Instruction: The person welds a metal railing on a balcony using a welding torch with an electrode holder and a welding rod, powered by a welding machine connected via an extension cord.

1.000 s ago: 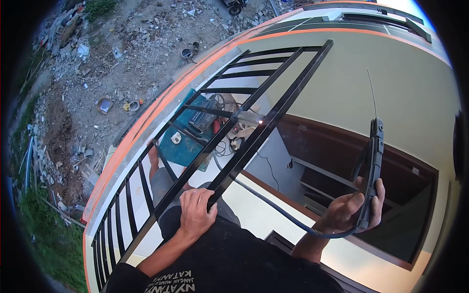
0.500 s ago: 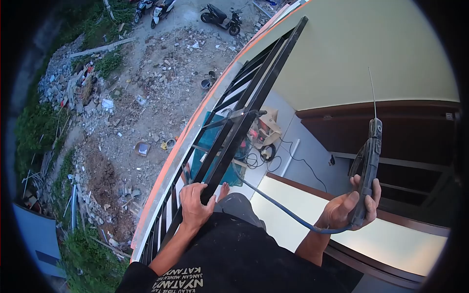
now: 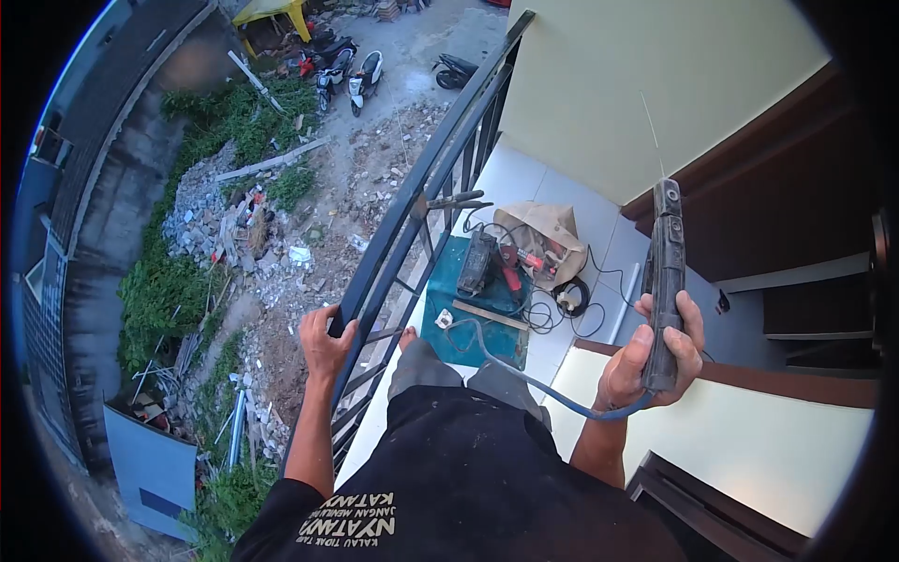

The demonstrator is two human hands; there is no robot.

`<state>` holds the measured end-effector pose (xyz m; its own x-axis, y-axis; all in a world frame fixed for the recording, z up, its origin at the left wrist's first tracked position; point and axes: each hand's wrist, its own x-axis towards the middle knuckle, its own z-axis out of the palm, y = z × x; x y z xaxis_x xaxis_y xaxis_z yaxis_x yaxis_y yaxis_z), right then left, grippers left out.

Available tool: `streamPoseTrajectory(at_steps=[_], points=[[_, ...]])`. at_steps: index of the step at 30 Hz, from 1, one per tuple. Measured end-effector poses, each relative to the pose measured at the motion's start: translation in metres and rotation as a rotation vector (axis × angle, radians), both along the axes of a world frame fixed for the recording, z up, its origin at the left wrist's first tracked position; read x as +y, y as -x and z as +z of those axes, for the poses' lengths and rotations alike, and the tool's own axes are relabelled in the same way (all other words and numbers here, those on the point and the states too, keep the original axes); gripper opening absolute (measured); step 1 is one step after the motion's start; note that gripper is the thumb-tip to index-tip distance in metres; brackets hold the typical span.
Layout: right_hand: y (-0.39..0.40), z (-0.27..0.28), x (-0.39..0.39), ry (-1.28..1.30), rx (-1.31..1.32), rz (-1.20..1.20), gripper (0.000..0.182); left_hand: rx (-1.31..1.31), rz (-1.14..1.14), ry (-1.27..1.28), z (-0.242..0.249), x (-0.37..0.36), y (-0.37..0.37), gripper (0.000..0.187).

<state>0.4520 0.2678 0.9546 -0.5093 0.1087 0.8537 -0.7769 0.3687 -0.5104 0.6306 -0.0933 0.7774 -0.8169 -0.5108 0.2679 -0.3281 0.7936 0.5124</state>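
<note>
At the right of the frame, the right hand [image 3: 651, 356] is gripping a dark welding rod holder [image 3: 667, 281], with its fingers closed around the lower end. A thin welding rod [image 3: 650, 126] is pointing up and away, probably so that its tip is well clear of the skin. A blue-grey cable [image 3: 552, 395] is hanging from the holder's bottom end in a loose bend, which may be giving the hand room to move. Left of the middle, the left hand [image 3: 326, 345] is curling over the black metal railing [image 3: 370, 281], thumb and fingers clamped on its top bar, perhaps for balance. Farther up, a dark clamp-like piece [image 3: 455, 199] is lying across the rails. Near the middle, a boxy dark machine [image 3: 478, 264] is sitting on a green sheet [image 3: 445, 351], maybe to save the white tiles from scratches. A strip of wood [image 3: 490, 315] is lying there too. Beside them, a crumpled brown bag [image 3: 541, 221] is gaping open, and red and dark tools are bunching at its mouth; how many are really inside, I cannot tell. A coil of black cord [image 3: 573, 298] is resting next to it.
</note>
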Motion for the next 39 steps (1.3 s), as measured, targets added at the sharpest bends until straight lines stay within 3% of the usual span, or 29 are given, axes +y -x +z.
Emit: streamPoseTrajectory(at_steps=[6, 19, 22, 25, 29, 34, 36, 39], points=[[-0.002, -0.023, 0.063, 0.133, -0.09, 0.146, 0.029, -0.188, 0.235, 0.117, -0.017, 0.018, 0.012, 0.043], [-0.015, -0.048, 0.122, 0.166, -0.22, 0.21, 0.028, -0.433, 0.282, 0.052, 0.005, 0.02, 0.032, 0.042], [-0.014, -0.049, 0.137, 0.153, -0.241, 0.16, 0.03, -0.439, 0.35, 0.129, 0.003, 0.024, 0.036, 0.043], [-0.006, -0.045, 0.158, 0.094, -0.396, 0.043, 0.046, -0.463, 0.369, 0.147, 0.009, 0.031, 0.041, 0.042], [0.005, -0.043, 0.185, 0.058, -0.525, -0.02, 0.045, -0.43, 0.402, 0.125, 0.006, 0.039, 0.042, 0.043], [0.033, -0.032, 0.162, 0.244, -0.39, -0.018, 0.05, -0.405, 0.478, 0.076, 0.004, 0.038, 0.041, 0.043], [0.053, -0.033, 0.154, 0.003, -0.516, -0.037, 0.063, -0.45, 0.486, 0.071, 0.011, 0.044, 0.044, 0.042], [0.066, -0.024, 0.125, 0.162, -0.766, 0.107, 0.058, -0.441, 0.519, 0.093, 0.009, 0.043, 0.045, 0.043]])
